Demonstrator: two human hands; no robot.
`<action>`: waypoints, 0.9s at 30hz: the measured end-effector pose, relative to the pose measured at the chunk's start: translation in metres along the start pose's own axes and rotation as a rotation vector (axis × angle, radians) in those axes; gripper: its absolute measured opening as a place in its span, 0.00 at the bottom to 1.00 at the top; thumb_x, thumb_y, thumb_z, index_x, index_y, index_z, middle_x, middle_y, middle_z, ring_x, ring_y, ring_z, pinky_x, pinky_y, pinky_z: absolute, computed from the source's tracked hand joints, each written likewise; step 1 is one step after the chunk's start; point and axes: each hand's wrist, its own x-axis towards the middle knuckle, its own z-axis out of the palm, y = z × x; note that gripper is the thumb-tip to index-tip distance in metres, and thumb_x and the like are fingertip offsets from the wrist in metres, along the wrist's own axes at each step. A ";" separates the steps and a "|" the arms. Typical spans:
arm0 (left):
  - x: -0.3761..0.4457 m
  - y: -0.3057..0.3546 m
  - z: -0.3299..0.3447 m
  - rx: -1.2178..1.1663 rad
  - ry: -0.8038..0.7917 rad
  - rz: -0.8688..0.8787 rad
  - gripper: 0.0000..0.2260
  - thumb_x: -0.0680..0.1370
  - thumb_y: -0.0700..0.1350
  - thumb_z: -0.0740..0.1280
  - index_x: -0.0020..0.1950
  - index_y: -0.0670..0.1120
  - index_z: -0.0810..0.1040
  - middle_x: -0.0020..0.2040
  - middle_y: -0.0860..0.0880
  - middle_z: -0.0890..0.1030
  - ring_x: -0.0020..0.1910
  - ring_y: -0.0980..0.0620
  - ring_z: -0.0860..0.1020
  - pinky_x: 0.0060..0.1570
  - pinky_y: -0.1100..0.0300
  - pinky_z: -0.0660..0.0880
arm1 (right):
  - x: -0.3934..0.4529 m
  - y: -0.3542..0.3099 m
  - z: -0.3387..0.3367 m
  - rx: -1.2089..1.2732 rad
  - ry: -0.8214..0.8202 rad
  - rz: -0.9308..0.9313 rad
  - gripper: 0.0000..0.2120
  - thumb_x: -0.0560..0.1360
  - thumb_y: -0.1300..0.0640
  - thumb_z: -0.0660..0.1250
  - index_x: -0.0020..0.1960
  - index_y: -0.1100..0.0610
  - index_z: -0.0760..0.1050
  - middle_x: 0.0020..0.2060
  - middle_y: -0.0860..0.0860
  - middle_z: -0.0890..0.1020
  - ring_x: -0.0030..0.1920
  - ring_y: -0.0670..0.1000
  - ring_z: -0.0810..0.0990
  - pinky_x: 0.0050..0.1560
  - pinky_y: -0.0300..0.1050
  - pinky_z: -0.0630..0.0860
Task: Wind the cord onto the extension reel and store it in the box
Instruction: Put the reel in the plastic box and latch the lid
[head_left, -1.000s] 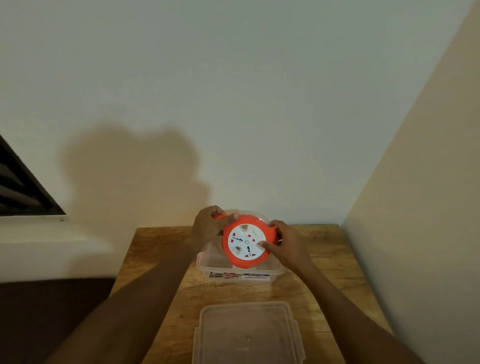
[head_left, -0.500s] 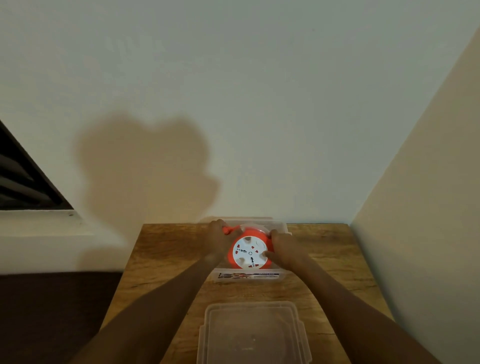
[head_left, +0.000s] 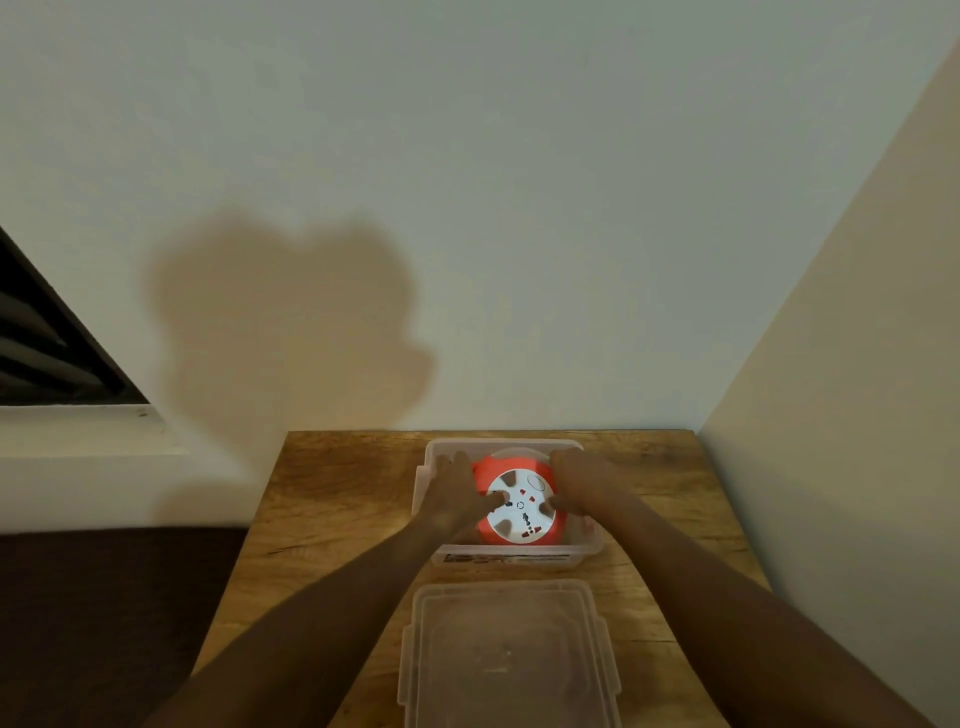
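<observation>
The extension reel (head_left: 519, 501) lies flat inside the clear plastic box (head_left: 589, 545), its white socket face turned upward and its orange rim visible around that face; the box stands on the wooden bench (head_left: 332, 499), near the far edge where the bench meets the rear wall (head_left: 519, 182). The left hand (head_left: 454, 491) rests against the left side of the reel, inside the box; its thumb lies on the white face and its fingers (head_left: 457, 460) curve over the orange rim, so the hand holds the reel. The right hand (head_left: 579, 486) is placed on the right side of the reel in the same manner; its thumb touches the white face and its fingers (head_left: 563, 457) curl round the rim, holding the reel. Both forearms extend from the near edge of the view toward the box; the reel sits between the two hands. No loose cord can be made out around the reel; whether the cord is fully wound cannot be told from this view. The clear lid (head_left: 509, 660) lies flat on the bench just in front of the box, on the near side, apart from both hands. A side wall (head_left: 841, 415) borders the bench on the right; a dark window opening (head_left: 47, 353) with a pale sill is seen at the left; a shadow (head_left: 285, 322) falls on the rear wall above the left end of the bench.
</observation>
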 end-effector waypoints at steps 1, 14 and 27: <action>-0.001 0.000 0.000 0.000 -0.007 -0.009 0.33 0.75 0.58 0.76 0.73 0.45 0.68 0.68 0.45 0.75 0.64 0.46 0.77 0.58 0.55 0.78 | -0.001 -0.001 0.000 -0.008 0.010 -0.001 0.25 0.70 0.48 0.76 0.64 0.54 0.75 0.53 0.50 0.83 0.47 0.50 0.83 0.47 0.44 0.80; -0.014 0.005 0.001 0.334 0.054 0.014 0.22 0.82 0.56 0.67 0.71 0.44 0.76 0.65 0.47 0.82 0.60 0.48 0.82 0.64 0.56 0.77 | -0.017 -0.010 0.009 0.058 0.084 0.058 0.25 0.71 0.48 0.75 0.65 0.53 0.74 0.52 0.49 0.83 0.48 0.50 0.83 0.42 0.42 0.77; -0.120 -0.097 -0.031 -0.359 0.456 -0.097 0.16 0.83 0.42 0.68 0.35 0.46 0.74 0.31 0.48 0.75 0.31 0.51 0.74 0.33 0.60 0.71 | -0.116 0.016 0.068 1.173 0.583 0.565 0.03 0.78 0.55 0.68 0.47 0.55 0.77 0.43 0.49 0.81 0.45 0.51 0.79 0.36 0.38 0.71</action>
